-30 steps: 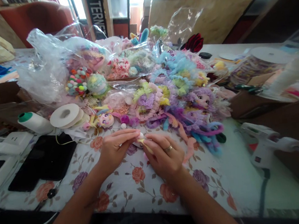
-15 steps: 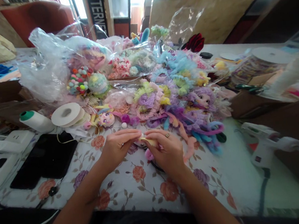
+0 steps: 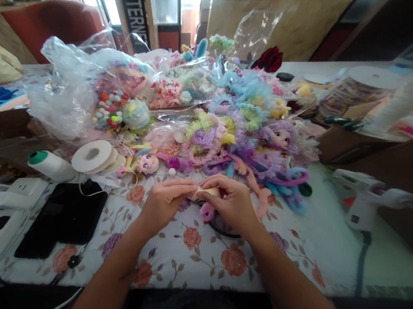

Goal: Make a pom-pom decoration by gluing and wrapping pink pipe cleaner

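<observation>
Both hands meet above the flowered tablecloth. My right hand (image 3: 231,205) is closed, with thumb and fingers pinching a small soft pale yellow piece (image 3: 210,192). The fingers of my left hand (image 3: 167,201) are pressed together, their tips touching the near end of that piece; what they grip is mostly hidden. Just below the fingers shows a curled pink fuzzy loop (image 3: 207,212). A thin black band (image 3: 224,232) lies under my right hand, partly covered by it. Ahead of the hands rests a small doll head (image 3: 148,163) beside a white pompom (image 3: 172,172).
A heap of pastel ruffles (image 3: 204,137) and plastic bags (image 3: 68,85) spans the back. At left are a ribbon spool (image 3: 94,156), thread cone (image 3: 51,166), black phone (image 3: 74,207) and power strip (image 3: 29,192). A white glue gun (image 3: 362,197) stands at right near cardboard boxes (image 3: 408,182).
My right fingers have shifted slightly on the pale yellow piece, and more of it shows. The pink loop and black band are also more exposed. My left hand has barely moved.
</observation>
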`<state>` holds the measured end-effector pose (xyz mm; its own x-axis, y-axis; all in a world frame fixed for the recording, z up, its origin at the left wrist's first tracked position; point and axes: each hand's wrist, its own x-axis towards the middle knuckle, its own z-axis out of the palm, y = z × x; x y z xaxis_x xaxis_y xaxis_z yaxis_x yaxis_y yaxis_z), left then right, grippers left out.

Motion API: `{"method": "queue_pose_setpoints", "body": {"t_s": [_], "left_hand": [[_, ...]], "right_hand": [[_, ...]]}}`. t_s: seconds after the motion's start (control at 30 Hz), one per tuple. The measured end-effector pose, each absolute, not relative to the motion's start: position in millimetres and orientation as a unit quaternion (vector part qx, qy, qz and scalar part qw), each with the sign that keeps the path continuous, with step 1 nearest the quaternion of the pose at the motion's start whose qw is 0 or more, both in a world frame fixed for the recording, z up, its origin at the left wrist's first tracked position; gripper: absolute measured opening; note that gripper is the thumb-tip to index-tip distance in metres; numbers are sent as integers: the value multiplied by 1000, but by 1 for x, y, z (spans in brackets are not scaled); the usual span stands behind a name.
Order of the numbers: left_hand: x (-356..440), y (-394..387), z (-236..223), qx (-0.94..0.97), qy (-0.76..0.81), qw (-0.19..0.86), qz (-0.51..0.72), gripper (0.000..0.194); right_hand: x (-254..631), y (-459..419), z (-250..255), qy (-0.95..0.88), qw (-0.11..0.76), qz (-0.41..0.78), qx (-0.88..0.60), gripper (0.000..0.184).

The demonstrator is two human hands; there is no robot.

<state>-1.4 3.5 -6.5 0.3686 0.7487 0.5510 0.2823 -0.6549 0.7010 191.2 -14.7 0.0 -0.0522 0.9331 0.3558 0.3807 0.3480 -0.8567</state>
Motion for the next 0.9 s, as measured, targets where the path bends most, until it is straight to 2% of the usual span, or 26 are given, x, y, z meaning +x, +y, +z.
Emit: {"method": "queue_pose_setpoints", "body": {"t_s": [0.17,0.33,0.43,0.57,0.9], "left_hand": [[-1,4,-6,787,321,277,449,17],[1,1,-1,773,349,291,443,18],[3,-1,1,749,366,318,452,20],[5,-3,1,729,393,320,461,37],[3,-1,-3,707,392,342,479,23]], "right_hand": [[193,-12,-1,-559,454,463,-517,20],[194,-10,2,-473,453,562,-505,27],[195,-10,1,-443,465,586,-494,28],[194,-11,-3,-431,483,600,-471,28],[188,-14,1,-445,490,580,-474,29]]}}
